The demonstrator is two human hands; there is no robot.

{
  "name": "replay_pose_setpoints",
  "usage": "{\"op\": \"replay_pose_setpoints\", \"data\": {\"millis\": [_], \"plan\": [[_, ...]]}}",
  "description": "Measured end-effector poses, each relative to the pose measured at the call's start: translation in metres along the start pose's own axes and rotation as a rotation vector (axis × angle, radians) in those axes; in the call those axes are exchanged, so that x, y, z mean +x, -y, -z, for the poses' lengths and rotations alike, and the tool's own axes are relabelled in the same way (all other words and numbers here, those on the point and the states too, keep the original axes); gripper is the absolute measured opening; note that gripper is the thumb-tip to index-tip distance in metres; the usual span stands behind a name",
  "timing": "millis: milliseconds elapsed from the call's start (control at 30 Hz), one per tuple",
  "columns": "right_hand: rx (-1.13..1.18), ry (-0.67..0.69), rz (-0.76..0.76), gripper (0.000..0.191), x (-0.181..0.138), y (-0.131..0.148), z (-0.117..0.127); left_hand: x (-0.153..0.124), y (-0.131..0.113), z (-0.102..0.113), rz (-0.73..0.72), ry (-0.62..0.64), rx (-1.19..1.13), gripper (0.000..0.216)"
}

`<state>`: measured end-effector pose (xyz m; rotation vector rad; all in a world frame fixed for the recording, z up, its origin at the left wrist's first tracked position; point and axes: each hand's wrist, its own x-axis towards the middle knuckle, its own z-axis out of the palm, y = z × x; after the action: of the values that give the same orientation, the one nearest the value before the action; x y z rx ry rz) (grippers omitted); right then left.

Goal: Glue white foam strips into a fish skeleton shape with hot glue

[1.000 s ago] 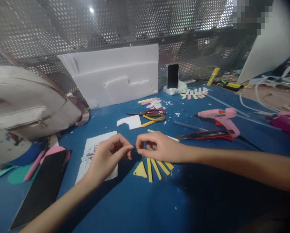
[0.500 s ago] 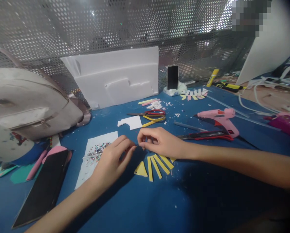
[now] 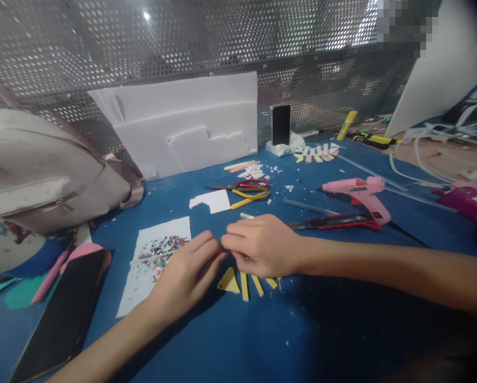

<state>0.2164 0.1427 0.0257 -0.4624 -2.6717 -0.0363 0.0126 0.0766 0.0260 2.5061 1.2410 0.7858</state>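
Note:
My left hand (image 3: 190, 271) is closed in a pinch, its fingertips meeting those of my right hand (image 3: 262, 244). The right fingers are bent together too, palm down. Whatever lies between the fingertips is hidden or too small to name. Just below the right hand, a yellow triangle (image 3: 229, 282) and several yellow strips (image 3: 244, 287) rest on the blue table (image 3: 238, 340); the hand covers part of the strips. Beside the left hand lies a white sheet (image 3: 134, 290) scattered with small shiny coloured bits (image 3: 162, 250).
Scissors (image 3: 250, 191) lie beyond the hands near a cut white card (image 3: 214, 202). On the right are a pink glue gun (image 3: 358, 191) and a red-black utility knife (image 3: 342, 222). A dark phone or tablet (image 3: 63, 314) and a backpack (image 3: 55, 170) stand left. A phone (image 3: 281, 125) stands upright behind.
My right hand has turned palm down and dropped slightly, its fingers drawn to the left fingertips and covering more of the yellow strips. The view has shifted slightly.

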Motion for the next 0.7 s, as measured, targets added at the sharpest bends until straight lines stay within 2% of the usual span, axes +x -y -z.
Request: {"op": "replay_pose_setpoints", "data": {"millis": [333,700], "plan": [[0.017,-0.003,0.045,0.009,-0.0014,-0.0007,-0.0017,0.0002,-0.0025,0.0005,-0.001,0.014,-0.073,0.016],[0.009,-0.054,0.038,0.021,-0.0014,-0.0021,-0.0046,0.0008,-0.0036,0.0024,0.075,-0.015,-0.151,0.018]]}}
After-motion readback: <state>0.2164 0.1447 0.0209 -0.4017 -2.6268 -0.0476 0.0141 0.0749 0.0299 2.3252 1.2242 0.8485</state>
